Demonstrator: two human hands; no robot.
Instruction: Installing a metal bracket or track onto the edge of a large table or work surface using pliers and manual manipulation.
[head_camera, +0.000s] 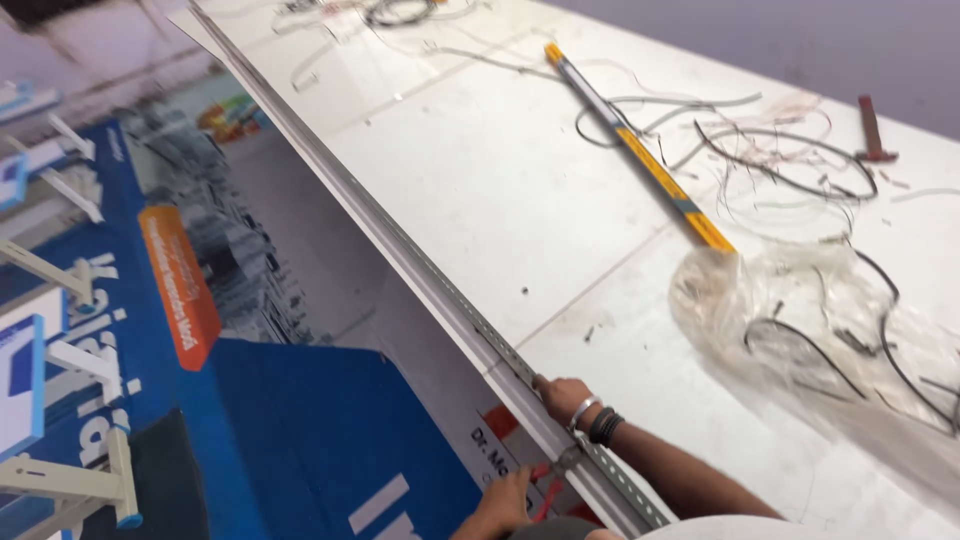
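Right hand (560, 392), lower centre: grip pressed flat, released, fingers on the perforated metal strip (440, 290) along the desk (520, 180) edge. Left hand (500, 505), bottom: grip clenched around a red-handled tool (545, 490) at the strip. Plastic bag (800, 340) right; yellow ruler (640, 150) upper right; open desk between.

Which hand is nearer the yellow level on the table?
Right. The right hand rests on the perforated metal strip at the table edge, below the yellow level. The left hand is lower, off the edge, holding a red-handled tool.
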